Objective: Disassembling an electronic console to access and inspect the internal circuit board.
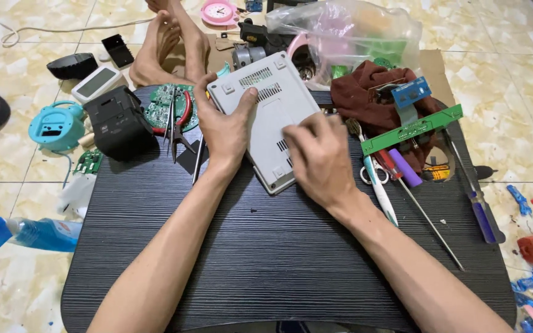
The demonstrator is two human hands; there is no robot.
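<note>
Grey plastic casing (271,117) lies underside-up; left hand (226,126) grips its edge, right hand's (319,154) fingers rest flat, so steady pressure best prevents slipping.

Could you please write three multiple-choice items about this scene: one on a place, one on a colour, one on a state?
1. Where does the grey plastic casing lie?
A. on the dark table
B. on the tiled floor
C. inside the plastic bag

2. What colour is the long narrow circuit board right of the casing?
A. blue
B. green
C. white

3. How do the hands meet the casing?
A. both hover clear of it
B. only the right hand touches it
C. both rest on it

Answers:
1 A: the casing sits on the dark table between the forearms.
2 B: the strip is green, lying across the brown cloth.
3 C: the left hand grips its left edge with the thumb on top, and the right hand lies over its lower right part.
</note>
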